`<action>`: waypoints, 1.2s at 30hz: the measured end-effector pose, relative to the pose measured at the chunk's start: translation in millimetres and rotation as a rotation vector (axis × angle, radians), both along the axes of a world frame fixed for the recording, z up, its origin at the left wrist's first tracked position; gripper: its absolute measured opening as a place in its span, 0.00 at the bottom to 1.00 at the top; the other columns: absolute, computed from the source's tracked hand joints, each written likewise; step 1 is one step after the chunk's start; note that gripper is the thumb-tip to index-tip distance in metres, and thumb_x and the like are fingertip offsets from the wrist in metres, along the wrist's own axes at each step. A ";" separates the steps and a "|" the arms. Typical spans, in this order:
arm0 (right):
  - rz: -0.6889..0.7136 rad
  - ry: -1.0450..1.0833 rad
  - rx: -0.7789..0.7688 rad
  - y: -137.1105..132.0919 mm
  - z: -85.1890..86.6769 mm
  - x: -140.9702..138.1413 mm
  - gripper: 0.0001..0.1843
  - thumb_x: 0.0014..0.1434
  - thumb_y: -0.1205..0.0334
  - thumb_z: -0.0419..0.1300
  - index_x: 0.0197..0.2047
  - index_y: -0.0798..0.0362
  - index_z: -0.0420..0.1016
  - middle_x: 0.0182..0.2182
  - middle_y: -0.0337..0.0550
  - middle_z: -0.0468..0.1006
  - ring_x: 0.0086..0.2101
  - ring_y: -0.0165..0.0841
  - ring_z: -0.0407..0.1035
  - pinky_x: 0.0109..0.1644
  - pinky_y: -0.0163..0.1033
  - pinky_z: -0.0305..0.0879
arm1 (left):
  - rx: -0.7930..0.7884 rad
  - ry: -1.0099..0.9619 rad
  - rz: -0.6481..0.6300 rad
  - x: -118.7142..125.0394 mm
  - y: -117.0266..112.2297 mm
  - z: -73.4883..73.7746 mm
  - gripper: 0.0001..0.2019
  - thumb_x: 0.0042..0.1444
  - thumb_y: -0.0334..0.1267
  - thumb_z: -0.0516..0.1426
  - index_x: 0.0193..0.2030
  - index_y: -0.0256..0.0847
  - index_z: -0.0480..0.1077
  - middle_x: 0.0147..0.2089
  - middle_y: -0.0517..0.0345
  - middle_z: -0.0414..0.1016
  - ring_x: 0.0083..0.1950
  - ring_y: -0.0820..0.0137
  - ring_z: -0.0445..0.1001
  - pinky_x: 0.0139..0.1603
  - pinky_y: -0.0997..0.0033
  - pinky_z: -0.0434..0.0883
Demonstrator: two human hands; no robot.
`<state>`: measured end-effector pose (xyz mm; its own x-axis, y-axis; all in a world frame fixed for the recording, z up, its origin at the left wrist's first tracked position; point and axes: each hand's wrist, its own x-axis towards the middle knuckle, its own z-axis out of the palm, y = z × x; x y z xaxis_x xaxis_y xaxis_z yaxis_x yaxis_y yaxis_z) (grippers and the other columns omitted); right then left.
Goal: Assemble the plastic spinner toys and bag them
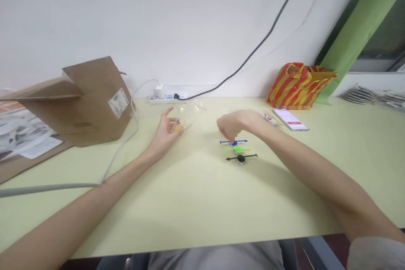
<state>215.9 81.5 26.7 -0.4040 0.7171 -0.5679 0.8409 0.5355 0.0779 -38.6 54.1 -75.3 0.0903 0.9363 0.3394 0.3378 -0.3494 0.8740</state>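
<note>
My left hand (pixel 167 131) is at the middle left, thumb and fingers closed on a crinkled clear plastic bag (pixel 191 113). A small yellow piece (pixel 180 126) shows by the fingertips; whether it lies inside the bag I cannot tell. My right hand (pixel 232 125) points down, its fingers pinched at the hub of a blue arrow spinner (pixel 234 143). Just nearer to me lies a bright green arrow spinner (pixel 238 150), and in front of that a black arrow spinner (pixel 241 159). The blue and black ones have clear round bases.
An open cardboard box (pixel 91 109) stands at left beside a white cable (pixel 122 141). A power strip (pixel 167 98) sits against the wall. To the right are a phone (pixel 291 120), a small packet (pixel 272 121) and a red-and-yellow striped bag (pixel 295 88).
</note>
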 end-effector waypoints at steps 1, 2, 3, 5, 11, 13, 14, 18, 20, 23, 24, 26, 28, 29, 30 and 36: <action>0.001 -0.007 0.021 -1.4 -2.8 -3.0 0.14 0.46 0.64 0.73 0.38 0.56 0.82 0.39 0.52 0.82 0.35 0.42 0.76 0.36 0.42 0.67 | 0.011 0.045 -0.018 0.1 -1.2 0.4 0.46 0.56 0.47 0.63 0.76 0.51 0.42 0.57 0.51 0.68 0.61 0.62 0.72 0.61 0.57 0.71; 0.007 -0.006 0.032 -1.8 -5.0 -4.7 0.13 0.46 0.65 0.72 0.38 0.56 0.82 0.40 0.51 0.83 0.34 0.42 0.75 0.35 0.42 0.67 | 0.018 0.100 -0.044 0.3 -2.8 1.1 0.48 0.56 0.48 0.64 0.76 0.51 0.40 0.59 0.49 0.67 0.60 0.61 0.74 0.60 0.57 0.72; 0.016 0.003 0.031 -1.2 -6.4 -5.2 0.12 0.47 0.67 0.70 0.38 0.55 0.81 0.40 0.50 0.83 0.34 0.41 0.75 0.35 0.41 0.66 | 0.022 0.164 -0.079 0.6 -4.7 2.1 0.49 0.56 0.48 0.64 0.77 0.53 0.39 0.63 0.47 0.65 0.58 0.62 0.75 0.59 0.56 0.73; 0.032 0.055 0.010 2.7 -6.3 -2.4 0.11 0.49 0.67 0.68 0.39 0.54 0.81 0.41 0.48 0.83 0.34 0.39 0.75 0.35 0.40 0.65 | 0.035 0.331 -0.166 1.4 -9.0 4.8 0.50 0.57 0.51 0.65 0.78 0.56 0.39 0.70 0.44 0.58 0.56 0.62 0.77 0.62 0.53 0.72; -0.007 0.283 -0.019 25.3 1.7 27.2 0.10 0.60 0.66 0.59 0.45 0.53 0.76 0.39 0.47 0.83 0.32 0.34 0.74 0.32 0.36 0.60 | 0.181 0.806 -0.262 -0.7 -14.7 8.9 0.30 0.68 0.56 0.54 0.74 0.58 0.58 0.80 0.53 0.45 0.77 0.48 0.54 0.76 0.42 0.51; -0.083 0.342 -0.055 31.4 0.5 37.5 0.10 0.63 0.65 0.56 0.46 0.52 0.74 0.37 0.45 0.82 0.29 0.32 0.74 0.32 0.36 0.60 | 0.159 0.859 -0.288 -1.9 -13.9 6.3 0.26 0.72 0.54 0.48 0.74 0.58 0.58 0.81 0.56 0.45 0.79 0.51 0.48 0.76 0.43 0.51; -0.109 0.374 -0.098 33.2 -1.0 41.1 0.09 0.64 0.64 0.56 0.46 0.52 0.73 0.37 0.45 0.82 0.28 0.31 0.74 0.31 0.35 0.60 | 0.149 0.877 -0.294 -2.2 -13.5 4.5 0.26 0.73 0.53 0.46 0.75 0.58 0.57 0.81 0.57 0.46 0.79 0.52 0.48 0.76 0.44 0.51; -0.069 0.480 -0.264 33.9 -11.9 38.8 0.06 0.65 0.61 0.57 0.40 0.53 0.73 0.33 0.42 0.80 0.24 0.28 0.70 0.30 0.35 0.60 | 0.158 0.929 -0.254 -2.3 -12.5 -3.7 0.27 0.74 0.53 0.44 0.77 0.58 0.50 0.80 0.59 0.48 0.79 0.55 0.49 0.75 0.47 0.54; -0.033 0.522 -0.254 34.1 -19.8 29.2 0.05 0.65 0.63 0.58 0.38 0.54 0.73 0.32 0.42 0.78 0.26 0.28 0.68 0.30 0.34 0.59 | 0.162 0.942 -0.234 -2.5 -12.7 -7.2 0.30 0.74 0.54 0.44 0.79 0.56 0.43 0.80 0.58 0.48 0.79 0.56 0.49 0.76 0.48 0.53; 0.006 0.590 -0.183 37.9 -32.5 14.5 0.06 0.65 0.65 0.59 0.36 0.56 0.75 0.31 0.41 0.76 0.29 0.29 0.66 0.32 0.34 0.59 | 0.177 0.949 -0.199 -3.3 -13.5 -10.9 0.39 0.72 0.57 0.47 0.80 0.50 0.30 0.81 0.53 0.46 0.80 0.55 0.46 0.77 0.45 0.48; 0.009 0.604 -0.171 39.7 -36.3 11.2 0.07 0.65 0.64 0.59 0.35 0.56 0.75 0.30 0.41 0.76 0.29 0.29 0.65 0.32 0.34 0.58 | 0.189 0.954 -0.188 -3.4 -13.9 -11.5 0.42 0.71 0.58 0.48 0.80 0.49 0.27 0.81 0.51 0.45 0.80 0.54 0.46 0.78 0.43 0.46; -0.001 0.637 -0.172 43.4 -42.5 7.8 0.08 0.65 0.63 0.60 0.35 0.57 0.76 0.28 0.40 0.75 0.28 0.29 0.64 0.31 0.34 0.57 | 0.213 0.964 -0.175 -3.3 -14.8 -11.3 0.44 0.69 0.59 0.49 0.80 0.48 0.26 0.81 0.49 0.44 0.80 0.52 0.46 0.77 0.41 0.44; -0.010 0.728 -0.196 46.0 -47.5 7.5 0.07 0.63 0.62 0.63 0.36 0.57 0.77 0.28 0.40 0.75 0.28 0.29 0.64 0.32 0.34 0.58 | 0.223 0.977 -0.175 -2.9 -15.9 -9.6 0.45 0.69 0.60 0.50 0.80 0.48 0.25 0.81 0.48 0.44 0.80 0.51 0.46 0.77 0.40 0.44; -0.013 0.798 -0.223 46.6 -49.7 7.7 0.06 0.61 0.62 0.64 0.37 0.57 0.78 0.29 0.40 0.76 0.29 0.29 0.66 0.33 0.34 0.60 | 0.224 0.984 -0.178 -2.8 -16.6 -8.5 0.46 0.69 0.60 0.50 0.80 0.47 0.25 0.81 0.47 0.45 0.80 0.51 0.47 0.77 0.40 0.45; -0.023 0.875 -0.264 46.6 -52.0 7.9 0.06 0.59 0.62 0.66 0.38 0.57 0.78 0.31 0.41 0.78 0.30 0.30 0.67 0.34 0.34 0.62 | 0.223 0.992 -0.182 -2.8 -17.3 -7.3 0.46 0.68 0.60 0.50 0.80 0.46 0.25 0.80 0.47 0.45 0.80 0.51 0.47 0.77 0.40 0.46; -0.158 1.253 -0.622 40.6 -66.3 5.6 0.20 0.57 0.57 0.69 0.51 0.57 0.81 0.42 0.48 0.83 0.37 0.34 0.75 0.40 0.37 0.71 | 0.235 0.962 -0.159 -3.6 -20.6 -5.6 0.49 0.65 0.62 0.54 0.80 0.44 0.29 0.78 0.43 0.52 0.77 0.50 0.54 0.76 0.42 0.52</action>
<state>221.5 122.1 -39.6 -0.8109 0.5700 -0.1324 0.2284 0.1000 -0.9684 -42.2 33.4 -81.0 0.5418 0.8081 0.2310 0.7991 -0.5805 0.1563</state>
